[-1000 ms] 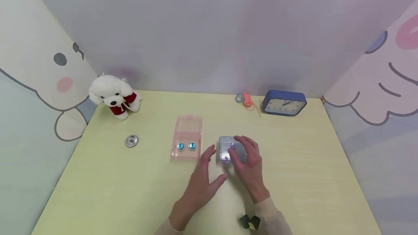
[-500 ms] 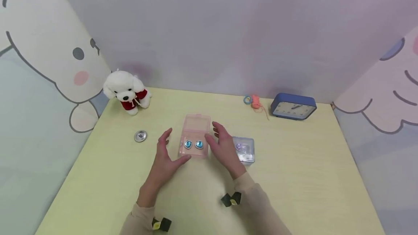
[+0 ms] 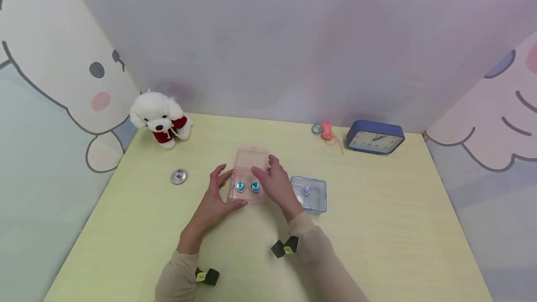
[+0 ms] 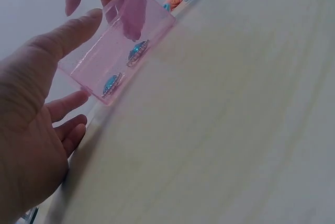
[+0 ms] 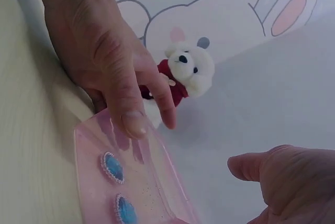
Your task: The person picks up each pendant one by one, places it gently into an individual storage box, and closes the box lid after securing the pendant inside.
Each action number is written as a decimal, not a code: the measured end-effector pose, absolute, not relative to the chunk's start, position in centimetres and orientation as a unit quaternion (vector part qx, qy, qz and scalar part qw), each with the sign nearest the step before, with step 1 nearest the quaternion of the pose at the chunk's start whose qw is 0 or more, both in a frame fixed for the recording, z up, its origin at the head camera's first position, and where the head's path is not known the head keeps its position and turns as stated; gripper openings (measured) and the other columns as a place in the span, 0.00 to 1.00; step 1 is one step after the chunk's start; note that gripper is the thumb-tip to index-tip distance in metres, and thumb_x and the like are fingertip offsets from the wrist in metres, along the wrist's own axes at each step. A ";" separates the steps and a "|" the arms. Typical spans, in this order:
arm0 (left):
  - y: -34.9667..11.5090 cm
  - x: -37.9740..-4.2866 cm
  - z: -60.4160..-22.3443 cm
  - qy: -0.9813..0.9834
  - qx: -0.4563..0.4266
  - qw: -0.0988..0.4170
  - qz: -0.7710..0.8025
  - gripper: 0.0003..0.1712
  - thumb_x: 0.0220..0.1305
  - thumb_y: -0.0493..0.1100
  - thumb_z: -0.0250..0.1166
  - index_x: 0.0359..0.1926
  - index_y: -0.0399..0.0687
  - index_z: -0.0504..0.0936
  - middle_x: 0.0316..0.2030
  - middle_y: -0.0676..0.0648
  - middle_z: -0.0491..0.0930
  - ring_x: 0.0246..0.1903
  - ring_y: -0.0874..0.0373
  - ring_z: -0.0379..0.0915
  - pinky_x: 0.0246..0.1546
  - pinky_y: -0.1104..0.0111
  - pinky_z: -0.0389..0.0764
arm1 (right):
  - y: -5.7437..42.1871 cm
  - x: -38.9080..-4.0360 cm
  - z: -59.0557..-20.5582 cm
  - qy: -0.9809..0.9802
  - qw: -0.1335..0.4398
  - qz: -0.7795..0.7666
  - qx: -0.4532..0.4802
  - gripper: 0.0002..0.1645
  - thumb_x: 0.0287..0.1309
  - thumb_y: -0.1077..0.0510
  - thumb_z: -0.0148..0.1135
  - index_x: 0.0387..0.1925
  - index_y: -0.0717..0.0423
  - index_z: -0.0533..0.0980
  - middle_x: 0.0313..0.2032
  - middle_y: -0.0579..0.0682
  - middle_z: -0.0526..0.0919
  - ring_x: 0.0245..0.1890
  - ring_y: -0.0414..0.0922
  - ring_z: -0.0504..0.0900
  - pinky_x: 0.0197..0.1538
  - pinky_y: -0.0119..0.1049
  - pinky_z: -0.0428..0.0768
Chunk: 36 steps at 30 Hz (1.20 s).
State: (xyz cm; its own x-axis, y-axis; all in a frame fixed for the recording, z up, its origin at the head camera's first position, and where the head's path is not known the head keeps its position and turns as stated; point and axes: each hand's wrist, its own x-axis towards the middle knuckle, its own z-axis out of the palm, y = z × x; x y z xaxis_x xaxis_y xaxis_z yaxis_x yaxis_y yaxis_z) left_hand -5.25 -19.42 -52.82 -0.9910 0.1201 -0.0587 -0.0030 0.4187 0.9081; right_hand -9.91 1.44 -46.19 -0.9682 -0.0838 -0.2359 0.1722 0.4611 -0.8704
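A pink see-through plastic box (image 3: 251,156) lies with its lid folded back on the table. Two blue heart-shaped gems with beaded silver rims, one on the left (image 3: 240,186) and one on the right (image 3: 255,186), sit in its base. My left hand (image 3: 211,206) holds the box's left end, the thumb at the near edge and the fingers along the side. Over the right side reaches my right hand (image 3: 277,188), its thumb above the hinge area, apart from the index finger. In the left wrist view, right fingers show behind the pink box (image 4: 99,62).
Just right of my right hand stands a clear bluish box (image 3: 320,199) with a purple heart-shaped gem (image 3: 306,191). Farther back are coral yarn (image 3: 327,131), a blue ring (image 3: 316,128) and a blue clock (image 3: 375,137). A plush dog (image 3: 157,118) and a round metal badge (image 3: 178,176) are left.
My right hand has left the clear box and moved left to the pink box. My left hand has moved left and come to the pink box's left end. The view has shifted slightly.
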 end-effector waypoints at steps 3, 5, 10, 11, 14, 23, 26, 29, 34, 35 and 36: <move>-19.4 -5.3 -52.8 0.838 0.037 0.059 0.541 0.67 0.55 0.54 0.83 0.82 0.65 0.43 0.78 0.44 0.65 0.79 0.37 0.55 0.73 0.32 0.56 | 1.2 -10.0 -46.3 0.828 0.137 -0.541 0.044 0.51 0.72 0.38 0.60 0.81 0.61 0.54 0.76 0.64 0.68 0.72 0.62 0.73 0.70 0.58 0.74; -19.4 -5.3 -52.7 0.838 0.037 0.058 0.541 0.67 0.55 0.53 0.83 0.81 0.65 0.44 0.78 0.43 0.65 0.79 0.38 0.54 0.74 0.32 0.55 | 1.0 -9.9 -46.3 0.820 0.140 -0.552 0.055 0.51 0.72 0.39 0.61 0.82 0.59 0.54 0.77 0.62 0.66 0.73 0.61 0.72 0.70 0.58 0.74; -19.5 -5.3 -52.6 0.837 0.033 0.062 0.542 0.65 0.55 0.53 0.83 0.81 0.64 0.46 0.78 0.45 0.66 0.80 0.40 0.53 0.75 0.33 0.53 | 0.9 -9.8 -46.4 0.802 0.106 -0.585 0.056 0.47 0.72 0.43 0.62 0.81 0.59 0.56 0.77 0.61 0.67 0.72 0.61 0.72 0.71 0.57 0.73; -19.5 -5.3 -52.6 0.836 0.032 0.064 0.544 0.65 0.55 0.53 0.83 0.81 0.63 0.47 0.78 0.45 0.66 0.80 0.41 0.52 0.75 0.33 0.53 | 0.9 -9.7 -46.4 0.799 0.096 -0.591 0.053 0.46 0.73 0.44 0.62 0.80 0.60 0.57 0.76 0.61 0.68 0.72 0.61 0.73 0.71 0.57 0.73; -19.5 -5.4 -52.7 0.834 0.030 0.071 0.546 0.63 0.55 0.54 0.83 0.80 0.61 0.49 0.79 0.45 0.65 0.81 0.42 0.51 0.76 0.34 0.51 | 1.0 -9.6 -46.4 0.791 0.073 -0.605 0.050 0.43 0.73 0.46 0.62 0.79 0.59 0.60 0.74 0.60 0.71 0.72 0.60 0.73 0.71 0.56 0.73; -19.7 -5.4 -53.0 0.835 0.032 0.072 0.544 0.55 0.56 0.56 0.82 0.77 0.61 0.59 0.78 0.42 0.65 0.79 0.40 0.54 0.75 0.33 0.52 | 1.4 -9.1 -46.3 0.779 0.036 -0.626 0.029 0.34 0.77 0.43 0.57 0.74 0.58 0.70 0.70 0.59 0.76 0.70 0.59 0.76 0.70 0.56 0.75; -19.9 -5.4 -53.1 0.833 0.034 0.070 0.547 0.54 0.56 0.56 0.82 0.77 0.60 0.60 0.78 0.43 0.65 0.79 0.40 0.55 0.75 0.34 0.52 | 1.6 -8.9 -46.2 0.776 0.021 -0.630 0.020 0.31 0.78 0.43 0.55 0.71 0.57 0.73 0.68 0.58 0.79 0.68 0.58 0.77 0.70 0.56 0.75; -19.9 -5.4 -53.1 0.831 0.034 0.070 0.551 0.54 0.56 0.56 0.82 0.76 0.59 0.60 0.77 0.44 0.66 0.79 0.41 0.55 0.76 0.34 0.52 | 1.7 -8.7 -46.3 0.775 -0.002 -0.632 0.006 0.28 0.80 0.45 0.53 0.67 0.59 0.76 0.66 0.57 0.81 0.68 0.57 0.78 0.70 0.56 0.75; -19.8 -5.4 -53.1 0.828 0.038 0.068 0.555 0.55 0.56 0.56 0.82 0.77 0.58 0.60 0.77 0.44 0.66 0.79 0.42 0.56 0.76 0.34 0.52 | 2.0 -7.9 -46.6 0.775 -0.027 -0.631 -0.010 0.24 0.80 0.48 0.53 0.62 0.60 0.80 0.61 0.58 0.84 0.65 0.55 0.80 0.71 0.55 0.74; -19.8 -5.4 -53.1 0.828 0.039 0.069 0.555 0.55 0.56 0.56 0.82 0.77 0.57 0.60 0.77 0.44 0.66 0.79 0.42 0.56 0.76 0.35 0.52 | 2.1 -7.7 -46.6 0.774 -0.027 -0.632 -0.013 0.23 0.80 0.48 0.53 0.61 0.60 0.80 0.61 0.58 0.85 0.65 0.55 0.81 0.71 0.55 0.74; -19.7 -5.4 -53.1 0.828 0.039 0.069 0.555 0.55 0.56 0.56 0.82 0.77 0.57 0.60 0.77 0.43 0.66 0.79 0.42 0.56 0.76 0.35 0.52 | 2.2 -7.6 -46.6 0.775 -0.026 -0.631 -0.017 0.23 0.80 0.48 0.54 0.60 0.60 0.81 0.61 0.57 0.85 0.64 0.55 0.81 0.71 0.56 0.74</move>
State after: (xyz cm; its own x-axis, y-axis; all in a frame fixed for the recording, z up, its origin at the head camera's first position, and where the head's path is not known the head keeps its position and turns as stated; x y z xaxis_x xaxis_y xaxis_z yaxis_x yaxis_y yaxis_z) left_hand -5.43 -19.73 -53.06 -0.9873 0.1415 -0.0716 -0.0123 0.3817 0.9242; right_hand -7.60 2.17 -46.61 -0.9981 0.0056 0.0620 -0.0595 0.2037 -0.9772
